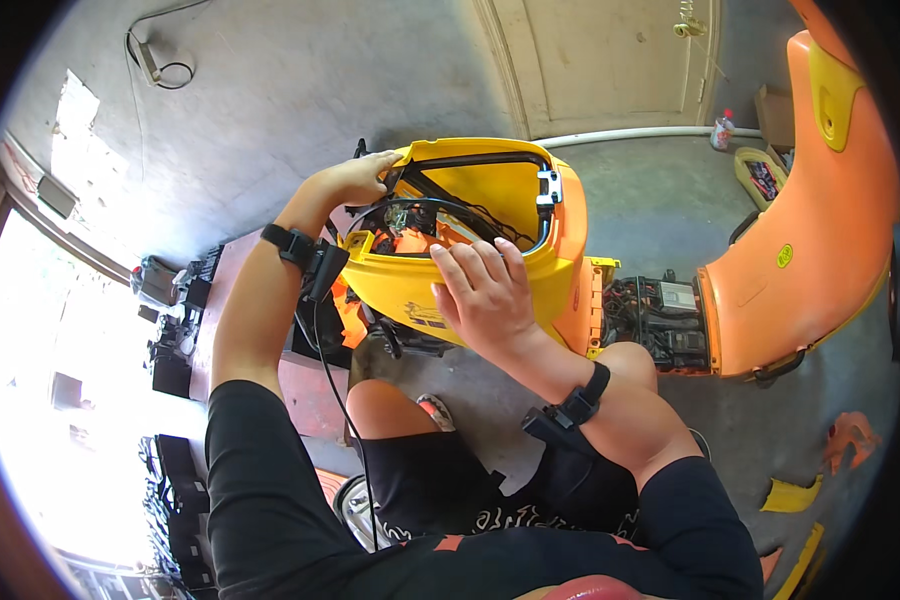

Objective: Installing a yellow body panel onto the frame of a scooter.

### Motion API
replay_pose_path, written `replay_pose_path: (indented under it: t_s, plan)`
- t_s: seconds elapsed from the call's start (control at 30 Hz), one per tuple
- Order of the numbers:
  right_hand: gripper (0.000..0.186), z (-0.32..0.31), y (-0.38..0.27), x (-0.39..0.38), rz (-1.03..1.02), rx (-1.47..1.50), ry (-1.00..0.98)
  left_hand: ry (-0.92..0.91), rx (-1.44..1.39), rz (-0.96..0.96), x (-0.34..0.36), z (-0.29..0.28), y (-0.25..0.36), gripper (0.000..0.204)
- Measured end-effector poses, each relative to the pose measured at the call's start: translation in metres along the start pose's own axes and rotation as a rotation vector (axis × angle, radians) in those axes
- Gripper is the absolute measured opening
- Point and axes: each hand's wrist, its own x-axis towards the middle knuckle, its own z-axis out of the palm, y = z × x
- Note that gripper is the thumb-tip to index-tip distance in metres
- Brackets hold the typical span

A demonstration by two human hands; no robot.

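Note:
In front of me stands the yellow-and-orange scooter body shell (410, 290), its top uncovered, with a black tube frame (485, 158) running inside the rim. My left hand (355, 180) is at the shell's far left corner, its fingers bent over the edge there. Over the near rim lies my right hand (485, 295), fingers stretched out and apart, palm toward the yellow side. A silver clamp (549, 188) sits on the tube at the right. Cables and orange pieces (430, 238) show inside the shell.
To the right, the scooter's orange front section (785, 270) joins a floor part with exposed electronics (660, 305). Yellow scraps (792, 495) lie on the floor at the lower right. Black boxes (175, 370) line the left side. A bottle (722, 130) stands by the far wall.

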Motion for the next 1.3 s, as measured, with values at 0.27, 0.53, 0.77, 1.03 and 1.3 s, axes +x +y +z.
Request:
replay_pose_path:
  t_s: [0.27, 0.53, 0.77, 1.03, 1.3]
  plan:
    - [0.044, -0.007, 0.006, -0.004, 0.047, 0.014, -0.02, 0.39, -0.254, 0.204, -0.109, -0.036, 0.087, 0.042]
    - [0.045, -0.001, 0.005, 0.001, 0.035, 0.018, -0.073, 0.533, -0.211, 0.119, -0.25, 0.029, 0.144, 0.035]
    - [0.044, -0.006, 0.004, 0.006, -0.055, -0.054, -0.12, 0.502, -0.57, -0.473, -0.329, 0.1, 0.044, 0.026]
    - [0.047, -0.004, -0.011, 0.009, -0.05, -0.144, -0.118, 0.291, -1.293, -1.094, -0.291, 0.279, -0.101, 0.031]
    - [0.048, -0.001, -0.007, -0.006, -0.009, -0.246, -0.112, 0.938, -1.699, -1.29, -0.187, 0.338, -0.097, 0.028]
